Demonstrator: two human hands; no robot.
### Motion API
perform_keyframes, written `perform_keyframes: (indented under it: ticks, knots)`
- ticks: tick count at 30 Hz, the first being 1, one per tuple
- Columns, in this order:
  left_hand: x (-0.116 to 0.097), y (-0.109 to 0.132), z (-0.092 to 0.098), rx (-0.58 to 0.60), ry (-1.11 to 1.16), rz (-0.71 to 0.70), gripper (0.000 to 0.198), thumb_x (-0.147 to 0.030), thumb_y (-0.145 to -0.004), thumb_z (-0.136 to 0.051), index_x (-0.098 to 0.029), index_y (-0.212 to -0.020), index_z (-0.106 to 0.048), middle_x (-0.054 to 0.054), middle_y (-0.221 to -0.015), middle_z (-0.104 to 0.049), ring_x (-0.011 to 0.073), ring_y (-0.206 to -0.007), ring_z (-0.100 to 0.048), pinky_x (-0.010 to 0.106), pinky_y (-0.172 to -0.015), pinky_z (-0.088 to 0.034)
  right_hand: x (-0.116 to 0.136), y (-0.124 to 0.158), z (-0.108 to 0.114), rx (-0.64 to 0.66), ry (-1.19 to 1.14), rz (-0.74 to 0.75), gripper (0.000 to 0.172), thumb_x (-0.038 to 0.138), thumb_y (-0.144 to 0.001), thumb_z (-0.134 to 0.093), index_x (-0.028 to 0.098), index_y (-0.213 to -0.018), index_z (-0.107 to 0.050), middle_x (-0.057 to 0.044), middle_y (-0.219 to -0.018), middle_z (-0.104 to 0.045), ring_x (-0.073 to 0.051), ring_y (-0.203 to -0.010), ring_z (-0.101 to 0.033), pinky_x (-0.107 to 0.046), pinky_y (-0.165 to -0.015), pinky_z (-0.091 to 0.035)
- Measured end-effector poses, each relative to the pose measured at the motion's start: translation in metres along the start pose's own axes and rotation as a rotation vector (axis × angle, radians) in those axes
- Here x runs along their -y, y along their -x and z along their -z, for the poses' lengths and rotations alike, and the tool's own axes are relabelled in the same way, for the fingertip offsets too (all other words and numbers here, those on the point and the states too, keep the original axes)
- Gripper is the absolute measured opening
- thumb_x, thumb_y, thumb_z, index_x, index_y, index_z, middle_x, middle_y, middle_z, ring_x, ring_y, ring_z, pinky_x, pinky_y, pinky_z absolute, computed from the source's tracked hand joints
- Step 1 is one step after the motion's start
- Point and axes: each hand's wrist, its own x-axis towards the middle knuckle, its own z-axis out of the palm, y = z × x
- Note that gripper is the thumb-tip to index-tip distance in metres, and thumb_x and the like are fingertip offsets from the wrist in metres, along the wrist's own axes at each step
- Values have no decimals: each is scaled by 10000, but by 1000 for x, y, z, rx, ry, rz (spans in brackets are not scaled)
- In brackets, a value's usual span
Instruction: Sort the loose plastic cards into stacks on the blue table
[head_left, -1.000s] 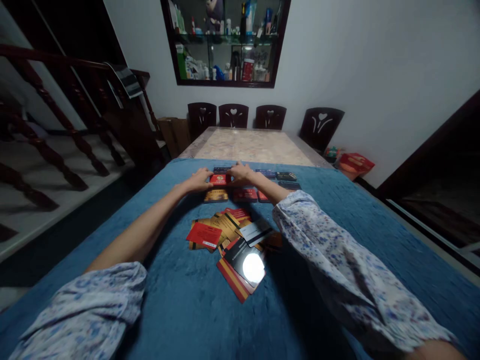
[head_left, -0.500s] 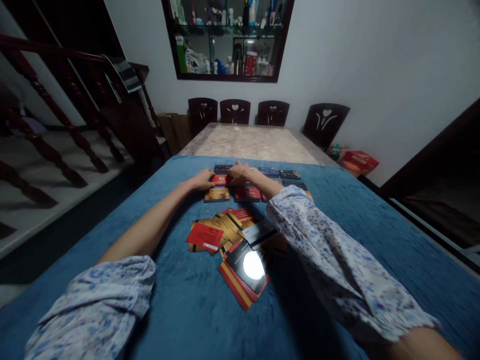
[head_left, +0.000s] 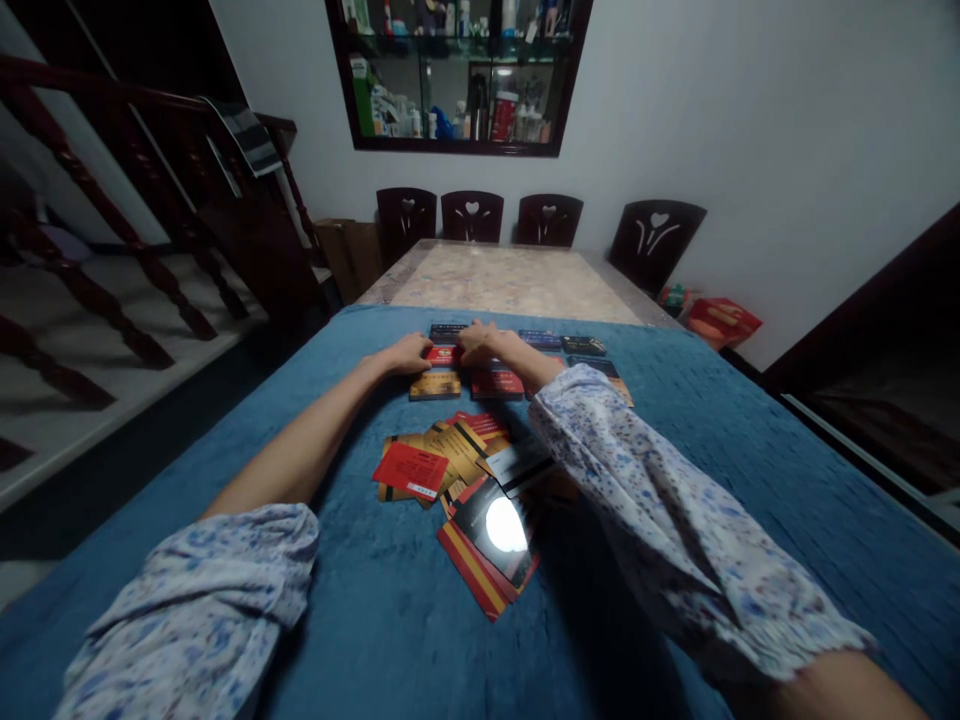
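Both my arms reach far across a blue cloth (head_left: 360, 600). My left hand (head_left: 406, 354) and my right hand (head_left: 478, 343) rest on either side of a red card (head_left: 442, 354) in the far rows, fingertips touching its edges. Other cards lie laid out around it: a gold-brown card (head_left: 435, 385), a red card (head_left: 496, 384), and dark cards (head_left: 583, 346) to the right. Nearer me lies a loose pile of red, gold and black cards (head_left: 457, 470), one glossy black card (head_left: 499, 520) catching a bright glare.
Beyond the cloth shows the bare marble table top (head_left: 510, 280), with dark chairs (head_left: 472, 215) along its far end. A glass-fronted wall cabinet (head_left: 457, 75) hangs above. A wooden stair railing (head_left: 135, 200) runs on the left; red bags (head_left: 720, 320) sit on the floor right.
The view has tilted slightly; my hands stay at the red card with hardly any movement.
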Motion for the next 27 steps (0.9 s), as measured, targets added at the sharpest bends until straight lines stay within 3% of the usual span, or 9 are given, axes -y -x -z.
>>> perform_keyframes:
  ticks: [13, 19, 27]
  knots:
    - [-2, 3, -2, 20, -15, 23, 387, -264, -831, -581, -152, -1191, -668, 117, -1245, -632, 261, -1163, -600, 327, -1047, -472, 8, 5, 2, -12, -20, -41, 381, 215, -786, -647, 188, -1150, -755, -158, -1336, -688, -355, -1302, -567, -462, -1038, -500]
    - [3, 1, -7, -23, 19, 10, 410, -267, -805, -594, -159, -1191, -677, 128, -1246, -637, 285, -1172, -603, 350, -1037, -485, 5, 6, 5, 25, -1, -2, 403, 216, -769, -639, 159, -1153, -745, -178, -1279, -705, -374, -1271, -564, -494, -1009, -502]
    - [9, 7, -10, -96, 129, 16, 494, -269, -849, -577, -153, -1328, -609, 122, -1232, -646, 260, -1137, -613, 346, -1046, -477, -3, 2, 3, -9, 3, 21, 379, 301, -783, -647, 181, -1130, -741, -159, -1249, -710, -363, -1275, -536, -452, -982, -509]
